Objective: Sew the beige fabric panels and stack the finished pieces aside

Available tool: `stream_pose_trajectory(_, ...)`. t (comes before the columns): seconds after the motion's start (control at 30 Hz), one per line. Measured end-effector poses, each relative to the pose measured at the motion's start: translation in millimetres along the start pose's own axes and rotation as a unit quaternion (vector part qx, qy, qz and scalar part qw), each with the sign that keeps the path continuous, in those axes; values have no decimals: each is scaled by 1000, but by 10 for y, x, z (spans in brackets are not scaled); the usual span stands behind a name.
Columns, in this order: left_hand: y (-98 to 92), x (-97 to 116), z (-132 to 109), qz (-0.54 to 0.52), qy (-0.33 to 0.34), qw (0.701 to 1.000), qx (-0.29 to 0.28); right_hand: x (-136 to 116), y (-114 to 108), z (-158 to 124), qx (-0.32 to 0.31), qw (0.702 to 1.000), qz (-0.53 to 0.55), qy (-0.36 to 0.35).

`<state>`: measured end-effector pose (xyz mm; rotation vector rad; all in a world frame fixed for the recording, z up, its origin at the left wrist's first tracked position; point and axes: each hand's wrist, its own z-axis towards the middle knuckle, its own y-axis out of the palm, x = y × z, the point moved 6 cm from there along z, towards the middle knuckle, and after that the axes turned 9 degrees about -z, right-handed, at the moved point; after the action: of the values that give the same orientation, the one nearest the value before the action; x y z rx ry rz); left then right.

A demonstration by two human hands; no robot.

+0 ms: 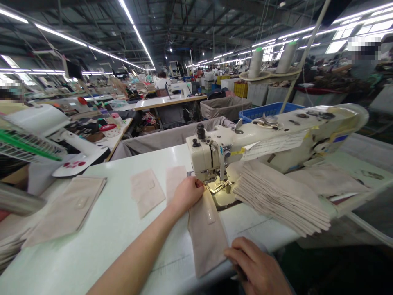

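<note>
A beige fabric piece [205, 239] is laid lengthwise in the lower centre of the frame, its upper end at the presser foot [219, 187]; whether it is caught under it cannot be told. That end is pressed by the curled, closed fingers of the left hand [188, 191], while the lower right corner is met by the right hand [256, 266], whose grip cannot be told. The cloth is best kept flat and lightly taut, its edge squared to the foot and fingertips kept clear of the needle. A matte, closely woven cloth is suggested, bearing a small raised rectangular patch [210, 216]. Smooth, pale tabletop [104, 217] is seen around it. Glossy cream metal is shown by the sewing machine [202, 153], right of centre; beside it, a soft-edged stack of cloth [279, 196] is fanned out. At upper right, tapered thread cones [255, 64] are held.
</note>
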<state>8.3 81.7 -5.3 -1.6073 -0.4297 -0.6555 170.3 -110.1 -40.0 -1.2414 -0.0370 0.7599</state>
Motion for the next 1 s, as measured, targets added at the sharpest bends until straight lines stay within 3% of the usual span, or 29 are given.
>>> stream_pose_trajectory(0.23,7,-10,14,-1,-2,1000,6,4,10,23,-6,1000,11,12)
stream_pose_trajectory(0.37,-11,18,-23,2,32,999,15,25,59,15,-14,1000,12,25)
stream_pose_trajectory(0.53,-324,-144,-131,26,62,995,74,-3,27,32,3,1000,-19,-9)
stream_pose_trajectory(0.67,-546,-113,-495,104,136,971,169,-71,-53,55,16,998,-50,-44)
stream_pose_trajectory(0.73,-399,69,-814,94,234,959,126,-92,-85,65,19,997,-61,-45)
stream_pose_trajectory(0.83,83,343,-1388,43,396,916,-50,-112,-108,87,16,997,-71,-39)
stream_pose_trajectory(0.9,291,389,-1657,75,441,893,-44,-119,-116,106,16,997,-67,-34)
stream_pose_trajectory(1.0,431,339,-1808,127,465,876,-1,-112,-113,132,9,998,-51,-24)
